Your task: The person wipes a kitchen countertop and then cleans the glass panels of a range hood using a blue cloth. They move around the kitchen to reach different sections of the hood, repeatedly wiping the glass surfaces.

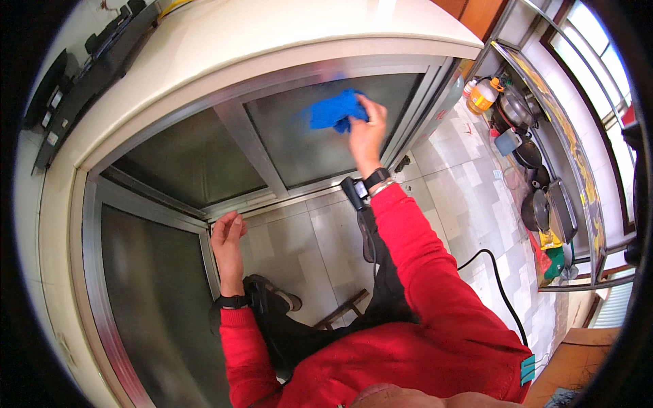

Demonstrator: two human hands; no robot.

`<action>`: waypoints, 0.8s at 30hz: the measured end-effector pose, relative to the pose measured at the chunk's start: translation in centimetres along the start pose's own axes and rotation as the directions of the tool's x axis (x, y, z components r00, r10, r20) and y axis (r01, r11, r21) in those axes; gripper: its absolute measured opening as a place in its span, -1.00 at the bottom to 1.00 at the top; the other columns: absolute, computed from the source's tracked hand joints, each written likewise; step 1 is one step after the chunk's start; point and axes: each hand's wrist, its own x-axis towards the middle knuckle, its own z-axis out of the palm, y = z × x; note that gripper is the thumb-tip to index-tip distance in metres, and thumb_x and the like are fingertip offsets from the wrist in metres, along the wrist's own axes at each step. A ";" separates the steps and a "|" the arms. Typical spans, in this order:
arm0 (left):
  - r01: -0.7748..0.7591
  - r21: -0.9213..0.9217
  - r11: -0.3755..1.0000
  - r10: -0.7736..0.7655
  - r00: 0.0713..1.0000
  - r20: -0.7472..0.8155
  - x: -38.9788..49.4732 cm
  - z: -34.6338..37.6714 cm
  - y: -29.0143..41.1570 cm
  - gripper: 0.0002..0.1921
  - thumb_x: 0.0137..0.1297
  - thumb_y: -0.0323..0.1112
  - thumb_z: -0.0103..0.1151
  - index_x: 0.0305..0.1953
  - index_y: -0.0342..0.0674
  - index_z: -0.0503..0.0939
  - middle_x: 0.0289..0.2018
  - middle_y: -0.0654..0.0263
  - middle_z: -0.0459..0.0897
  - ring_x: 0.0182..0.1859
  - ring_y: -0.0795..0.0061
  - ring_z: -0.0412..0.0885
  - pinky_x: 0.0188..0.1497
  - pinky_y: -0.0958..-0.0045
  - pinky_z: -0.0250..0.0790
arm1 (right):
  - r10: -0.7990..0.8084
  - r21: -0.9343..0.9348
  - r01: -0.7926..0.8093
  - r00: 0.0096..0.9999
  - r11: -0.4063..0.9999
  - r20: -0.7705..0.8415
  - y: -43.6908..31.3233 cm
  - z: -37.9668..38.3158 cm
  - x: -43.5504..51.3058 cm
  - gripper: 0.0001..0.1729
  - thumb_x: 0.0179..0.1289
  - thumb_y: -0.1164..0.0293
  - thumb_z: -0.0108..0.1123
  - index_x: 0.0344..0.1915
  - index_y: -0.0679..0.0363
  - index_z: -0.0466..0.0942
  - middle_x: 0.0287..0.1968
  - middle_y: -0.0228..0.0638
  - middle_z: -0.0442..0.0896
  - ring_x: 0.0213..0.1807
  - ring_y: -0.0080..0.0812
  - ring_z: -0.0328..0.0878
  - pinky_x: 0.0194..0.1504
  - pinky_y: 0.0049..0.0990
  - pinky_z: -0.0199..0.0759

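My right hand (pixel 368 133) holds a blue cloth (pixel 336 110) against or just in front of the glass door panel (pixel 301 148) of a metal-framed cabinet. The cloth is bunched under my fingertips, and part of it hangs loose to the left. My left hand (pixel 228 239) is raised near the inner corner of the cabinet, its fingers loosely curled and nothing seen in them. Another dark glass panel (pixel 194 158) lies to the left of the metal divider (pixel 252 148). Each wrist wears a black band.
A pale countertop (pixel 245 38) tops the cabinet. Below are the tiled floor (pixel 438 199), my legs and a wooden stool (pixel 342 309). At right a black cable (pixel 497 270) hangs by a low shelf with pans (pixel 535 209), an orange-capped bottle (pixel 482 97) and a blue-grey jug (pixel 507 142).
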 end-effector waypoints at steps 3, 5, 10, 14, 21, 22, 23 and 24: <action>0.001 -0.034 0.999 0.000 1.000 0.023 -0.4 0.3 0.8 -0.77 0.43 -0.34 0.20 0.02 -0.30 0.59 -0.17 0.36 0.66 -0.14 0.57 0.59 -0.04 0.48 0.45 | 0.132 -0.047 -0.138 0.985 0.989 -0.112 2.6 -1.2 0.7 -0.49 0.01 0.74 0.24 0.02 0.17 0.62 -0.03 -0.15 0.53 0.05 -0.14 0.52 0.17 -0.30 0.39; -0.014 -0.046 0.999 0.015 1.000 0.024 -0.6 0.2 1.2 -0.76 0.42 -0.34 0.22 0.02 -0.30 0.59 -0.16 0.37 0.66 -0.14 0.57 0.59 -0.03 0.48 0.44 | 0.233 0.074 -0.224 0.961 0.972 -0.148 4.7 -1.6 0.5 -0.53 0.07 0.71 0.24 0.04 0.21 0.60 0.00 -0.12 0.55 0.05 -0.16 0.53 0.16 -0.28 0.40; -0.005 -0.100 0.995 0.006 1.000 0.018 -1.0 -0.1 2.0 -0.77 0.42 -0.36 0.22 0.02 -0.30 0.59 -0.15 0.38 0.66 -0.12 0.58 0.58 -0.01 0.49 0.44 | 0.512 0.256 -0.481 0.856 0.839 -0.069 9.0 0.0 -2.9 -0.57 0.11 0.74 0.09 0.03 0.31 0.51 -0.06 -0.25 0.59 -0.04 -0.34 0.53 0.11 -0.34 0.40; -0.013 -0.102 0.995 0.017 0.999 0.040 -1.1 -0.1 2.3 -0.78 0.42 -0.37 0.21 0.02 -0.29 0.59 -0.14 0.38 0.66 -0.10 0.58 0.58 0.00 0.48 0.44 | 0.512 0.286 -0.503 0.858 0.815 0.050 10.4 3.2 -8.6 -0.62 0.09 0.73 0.08 -0.05 0.28 0.53 -0.13 -0.29 0.61 -0.06 -0.37 0.52 0.09 -0.37 0.40; 0.003 -0.043 0.999 -0.004 1.000 -0.023 0.0 0.1 2.4 -0.79 0.44 -0.34 0.17 0.00 -0.30 0.60 -0.12 0.30 0.68 -0.09 0.50 0.63 0.01 0.42 0.48 | 0.721 0.335 -0.759 0.643 0.558 0.259 6.6 12.2 -17.6 -0.65 0.08 0.69 0.12 -0.08 0.26 0.55 -0.16 -0.28 0.63 -0.08 -0.37 0.53 0.08 -0.40 0.40; 0.000 -0.045 0.999 -0.001 1.000 -0.030 0.2 0.2 2.4 -0.79 0.44 -0.35 0.17 0.00 -0.30 0.60 -0.12 0.30 0.68 -0.09 0.50 0.63 0.01 0.42 0.48 | 0.652 0.306 -0.699 0.714 0.647 0.253 5.7 12.6 -18.1 -0.64 0.08 0.70 0.13 -0.07 0.26 0.55 -0.15 -0.27 0.63 -0.06 -0.35 0.54 0.09 -0.39 0.40; 0.004 -0.035 0.999 -0.005 0.999 -0.043 0.3 0.3 2.5 -0.79 0.44 -0.35 0.17 -0.01 -0.30 0.60 -0.13 0.30 0.68 -0.09 0.50 0.63 0.01 0.42 0.48 | 0.611 0.296 -0.664 0.747 0.686 0.261 4.8 13.0 -18.2 -0.63 0.07 0.70 0.14 -0.07 0.26 0.55 -0.14 -0.25 0.63 -0.04 -0.33 0.54 0.11 -0.38 0.39; 0.004 -0.045 0.999 -0.006 0.999 -0.034 0.3 0.4 2.6 -0.79 0.44 -0.36 0.17 0.00 -0.31 0.59 -0.12 0.30 0.67 -0.09 0.51 0.62 0.02 0.44 0.47 | 0.613 0.268 -0.672 0.740 0.691 0.276 4.2 13.2 -18.0 -0.60 0.04 0.71 0.14 -0.05 0.27 0.54 -0.09 -0.23 0.62 0.00 -0.31 0.54 0.13 -0.38 0.38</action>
